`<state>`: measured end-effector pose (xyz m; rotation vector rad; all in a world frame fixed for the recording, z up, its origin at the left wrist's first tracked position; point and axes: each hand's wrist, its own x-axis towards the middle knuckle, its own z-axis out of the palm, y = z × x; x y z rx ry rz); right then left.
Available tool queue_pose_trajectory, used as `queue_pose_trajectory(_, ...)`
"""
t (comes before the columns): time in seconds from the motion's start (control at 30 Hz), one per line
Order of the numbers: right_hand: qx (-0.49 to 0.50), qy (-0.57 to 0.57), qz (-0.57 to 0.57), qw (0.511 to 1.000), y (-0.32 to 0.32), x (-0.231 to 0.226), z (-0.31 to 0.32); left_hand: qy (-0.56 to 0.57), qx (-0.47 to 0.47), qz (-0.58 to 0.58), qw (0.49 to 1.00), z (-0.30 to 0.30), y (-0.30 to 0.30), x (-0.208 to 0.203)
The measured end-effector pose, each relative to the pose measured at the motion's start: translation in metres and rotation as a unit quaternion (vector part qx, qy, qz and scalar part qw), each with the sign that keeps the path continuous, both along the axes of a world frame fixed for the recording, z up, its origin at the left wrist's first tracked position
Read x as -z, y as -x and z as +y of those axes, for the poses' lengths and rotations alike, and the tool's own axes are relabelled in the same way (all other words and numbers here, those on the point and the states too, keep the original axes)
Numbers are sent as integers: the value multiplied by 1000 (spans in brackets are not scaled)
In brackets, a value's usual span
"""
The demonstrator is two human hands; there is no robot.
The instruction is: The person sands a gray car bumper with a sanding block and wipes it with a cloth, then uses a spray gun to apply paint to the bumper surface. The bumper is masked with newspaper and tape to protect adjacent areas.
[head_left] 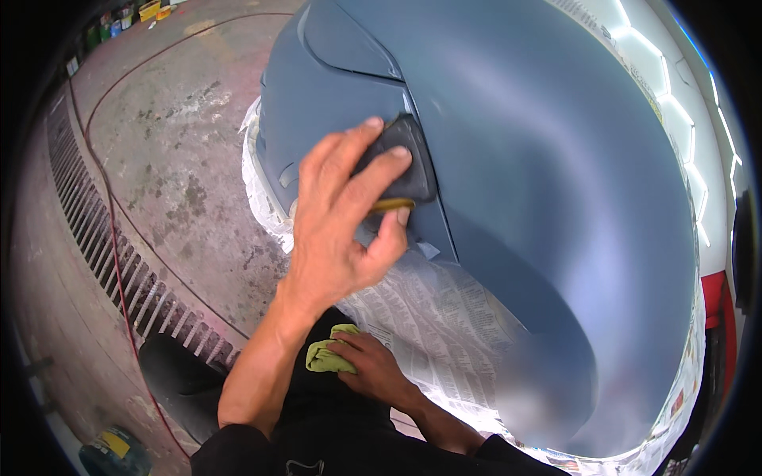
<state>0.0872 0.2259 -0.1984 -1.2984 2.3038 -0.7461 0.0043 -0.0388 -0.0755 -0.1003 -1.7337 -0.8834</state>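
Note:
My left hand [341,206] grips a black sanding block [409,170] with a yellowish sheet edge along its near side. Fingers lie over the top and the thumb presses the near edge. The block rests on the matte blue-grey car body panel [341,103], right by the dark seam between two panels. Lower down, close to my lap, my right hand [369,361] is closed around a folded lime-green cloth [327,353]; it is apart from the car.
Printed masking paper [429,317] edges the panels and covers the wheel area. A red hose [119,262] runs along the floor beside a metal drain grate [119,254]. Bottles and cans [119,24] stand at the far left. Bright hexagonal lights [667,103] line the right wall.

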Motion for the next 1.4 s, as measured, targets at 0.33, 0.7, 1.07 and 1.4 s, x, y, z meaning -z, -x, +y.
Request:
queue_pose_trajectory(0.33, -4, 1, -11, 1000, -2, -2, 0, 8, -19, 17, 1000, -2, 8, -2)
queue_pose_trajectory(0.7, -12, 0, -12, 1000, -6, -6, -1, 2, -23, 10, 1000, 0, 4, -4)
queue_pose_trajectory(1.07, -11, -25, -34, 999, -9, -6, 4, -47, -27, 4, 999, 20, 0, -3)
queue_pose_trajectory(1.4, -36, -16, -9, 999, -19, -22, -1, -117, -70, -7, 991, 3, 12, -16)
